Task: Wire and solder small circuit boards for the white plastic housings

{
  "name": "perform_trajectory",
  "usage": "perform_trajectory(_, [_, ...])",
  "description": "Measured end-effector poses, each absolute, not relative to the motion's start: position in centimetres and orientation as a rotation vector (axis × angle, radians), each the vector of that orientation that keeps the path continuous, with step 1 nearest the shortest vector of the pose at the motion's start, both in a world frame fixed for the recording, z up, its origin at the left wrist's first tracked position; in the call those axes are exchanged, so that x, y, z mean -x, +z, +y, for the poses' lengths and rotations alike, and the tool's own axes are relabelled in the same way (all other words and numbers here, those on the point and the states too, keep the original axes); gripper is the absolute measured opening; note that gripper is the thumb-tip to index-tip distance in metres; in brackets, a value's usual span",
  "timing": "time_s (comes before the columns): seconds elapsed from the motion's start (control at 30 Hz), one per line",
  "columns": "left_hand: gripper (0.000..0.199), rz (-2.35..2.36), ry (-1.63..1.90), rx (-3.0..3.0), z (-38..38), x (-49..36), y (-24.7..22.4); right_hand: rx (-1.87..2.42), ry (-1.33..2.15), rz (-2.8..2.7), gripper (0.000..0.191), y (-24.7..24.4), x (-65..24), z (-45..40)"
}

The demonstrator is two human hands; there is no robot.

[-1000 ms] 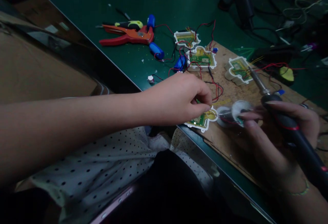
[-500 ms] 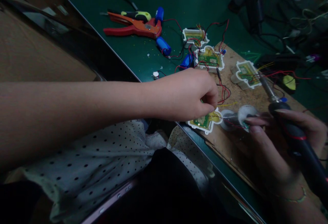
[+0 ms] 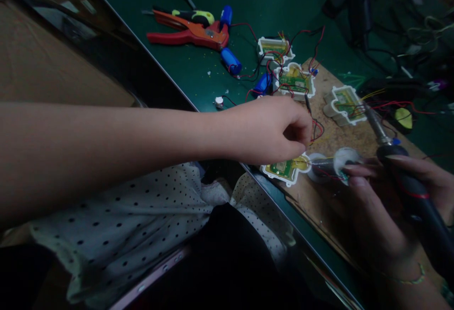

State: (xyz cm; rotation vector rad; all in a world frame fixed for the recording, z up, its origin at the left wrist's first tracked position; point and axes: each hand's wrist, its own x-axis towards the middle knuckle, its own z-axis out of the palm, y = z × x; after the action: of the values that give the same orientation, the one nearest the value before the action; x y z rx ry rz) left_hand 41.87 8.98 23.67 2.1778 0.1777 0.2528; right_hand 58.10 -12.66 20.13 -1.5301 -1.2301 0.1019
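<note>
My left hand [image 3: 273,128] reaches in from the left, thumb and fingers pinched over a white-rimmed housing with a green circuit board [image 3: 282,170]; what lies between its fingertips is hidden. In my right hand [image 3: 376,201] is a black soldering iron [image 3: 411,187], its metal shaft pointing up and left beside another white housing [image 3: 345,104]. The thumb and a finger of that hand also pinch a small green piece by the solder spool [image 3: 322,166]. Thin wires run between the near housing and the spool.
Two more wired housings [image 3: 296,83] [image 3: 275,50] stand at the back, near blue cylinders [image 3: 230,60]. Red-orange cutters [image 3: 191,33] lie on the green table [image 3: 198,76]. A brown board [image 3: 322,135] lies under the spool. Dark equipment and cables are at the upper right.
The view has shifted slightly, so most table items appear a little further right. My left hand has moved slightly right, still pinched. My right hand keeps hold of the soldering iron.
</note>
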Motion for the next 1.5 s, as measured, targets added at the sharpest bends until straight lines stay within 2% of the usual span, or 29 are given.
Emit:
perform_trajectory(0.17, [0.012,0.228,0.245,-1.973,8.0,-42.3,23.5,1.533,0.101,-1.242,0.071,20.0,-58.3,-12.7])
perform_trajectory(0.5, [0.006,0.269,0.192,-1.617,6.5,-43.2,23.5,1.588,0.189,-1.162,0.058,21.2,-56.6,-12.3])
perform_trajectory(0.77, [0.012,0.273,0.076,-1.807,5.5,-42.9,23.9,1.583,0.232,-1.120,0.048,21.6,-56.2,-12.2])
perform_trajectory(1.07, [0.007,0.254,0.156,-2.046,4.3,-43.2,23.9,1.572,0.180,-1.121,0.052,21.5,-56.4,-12.1])
perform_trajectory(1.2, [0.006,0.146,0.241,-2.187,4.1,-43.3,24.0,1.577,0.145,-1.162,0.060,21.1,-56.6,-12.3])
perform_trajectory(1.5, [0.004,0.150,0.397,-2.214,3.6,-43.2,23.6,1.551,0.179,-1.125,0.061,20.6,-56.8,-12.5])
